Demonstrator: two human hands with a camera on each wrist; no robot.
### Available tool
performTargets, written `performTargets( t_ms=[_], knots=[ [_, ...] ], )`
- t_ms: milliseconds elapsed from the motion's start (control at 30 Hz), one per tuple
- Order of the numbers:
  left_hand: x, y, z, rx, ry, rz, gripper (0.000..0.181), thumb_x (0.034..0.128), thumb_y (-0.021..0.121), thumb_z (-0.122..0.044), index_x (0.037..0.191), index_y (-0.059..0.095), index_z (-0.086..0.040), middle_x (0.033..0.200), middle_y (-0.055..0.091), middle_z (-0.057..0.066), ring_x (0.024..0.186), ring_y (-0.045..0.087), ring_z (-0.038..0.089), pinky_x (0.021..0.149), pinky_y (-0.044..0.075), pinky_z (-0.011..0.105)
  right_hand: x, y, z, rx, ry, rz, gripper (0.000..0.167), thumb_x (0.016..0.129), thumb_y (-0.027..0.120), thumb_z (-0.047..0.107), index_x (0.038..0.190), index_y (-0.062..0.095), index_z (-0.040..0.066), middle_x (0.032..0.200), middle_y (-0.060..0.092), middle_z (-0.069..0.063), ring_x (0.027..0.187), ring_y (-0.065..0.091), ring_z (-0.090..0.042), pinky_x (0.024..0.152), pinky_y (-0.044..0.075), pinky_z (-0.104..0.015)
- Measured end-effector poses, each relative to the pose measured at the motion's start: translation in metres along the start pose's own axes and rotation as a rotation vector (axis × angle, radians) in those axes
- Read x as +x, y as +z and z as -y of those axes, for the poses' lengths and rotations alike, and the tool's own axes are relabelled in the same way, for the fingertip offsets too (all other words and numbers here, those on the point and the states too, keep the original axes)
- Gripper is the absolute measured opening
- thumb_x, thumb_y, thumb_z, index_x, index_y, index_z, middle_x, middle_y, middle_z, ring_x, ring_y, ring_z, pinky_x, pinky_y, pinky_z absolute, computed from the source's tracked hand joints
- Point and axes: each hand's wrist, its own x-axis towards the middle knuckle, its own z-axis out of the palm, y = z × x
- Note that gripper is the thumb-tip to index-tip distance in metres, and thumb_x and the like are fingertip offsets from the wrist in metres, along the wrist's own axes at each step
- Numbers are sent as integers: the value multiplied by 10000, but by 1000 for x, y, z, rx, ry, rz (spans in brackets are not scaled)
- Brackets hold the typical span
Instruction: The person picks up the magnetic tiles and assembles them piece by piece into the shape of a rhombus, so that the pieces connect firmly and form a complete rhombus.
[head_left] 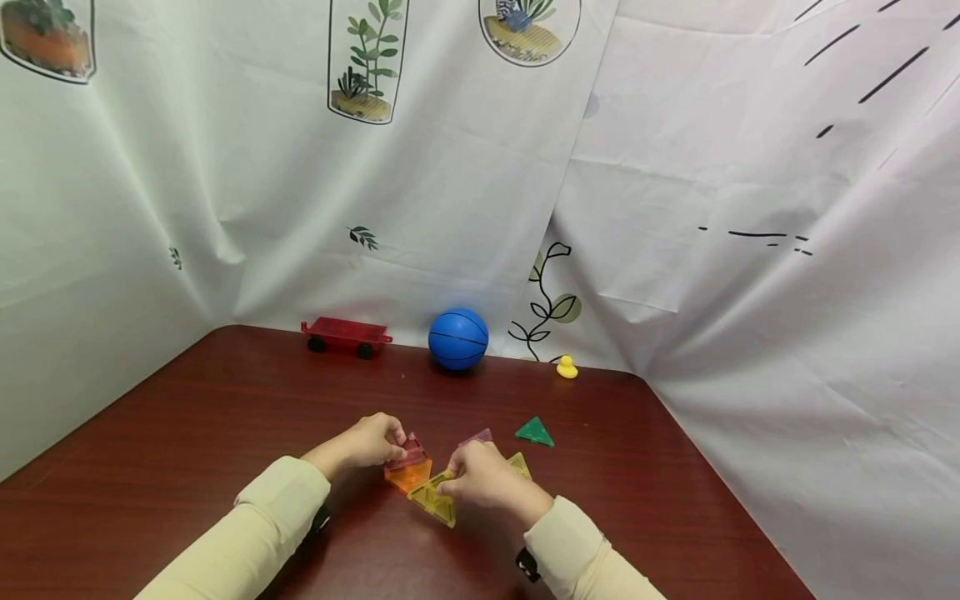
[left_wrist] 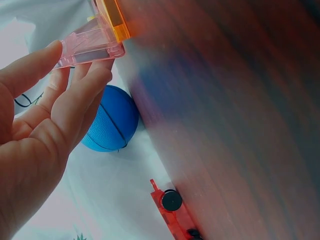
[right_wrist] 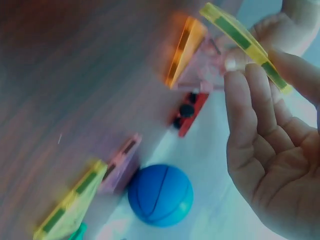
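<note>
Red, yellow tiles partly behind hands

The person's left forearm and right forearm, pale-sleeved to the wrist, converge toward the far edge of the desk. Left hand: thumb opposed to fingers in a pinch. Right hand: likewise pinching, lying farther from that edge.

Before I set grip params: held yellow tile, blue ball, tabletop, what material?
Held yellow tile: likely smooth, translucent plastic; dark bars show through its edge in the right wrist view.
Blue ball: probably rubber or soft vinyl; pebbled skin in the left wrist view.
Tabletop: reddish-brown, streaked grain, slight sheen; wood or laminate, can't tell.
</note>
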Motion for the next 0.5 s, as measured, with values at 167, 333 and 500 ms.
performTargets(
  t_ms=[167,333,500],
  knots=[
    [0,-1,-1,9,10,2,130,721,679,-30,720,552,-59,610,520,20,519,483,129,481,415,254,9,13,10,35,-13,-31,248,701,726,191,541,553,111,473,437,107,428,365,-8,394,319,-155],
    [0,-1,-2,17,0,4,127,726,674,-29,721,551,-60,607,519,22,517,484,129,481,412,253,18,22,15,10,-8,-74,251,695,732,201,540,558,108,482,437,96,457,372,-30,400,316,-163],
    [0,-1,0,2,1,20,115,735,668,-33,733,554,-54,616,521,30,522,490,134,483,419,257,25,30,17,-18,-18,-108,243,694,731,208,541,568,114,488,452,104,496,390,-50,433,330,-171]
  ],
)
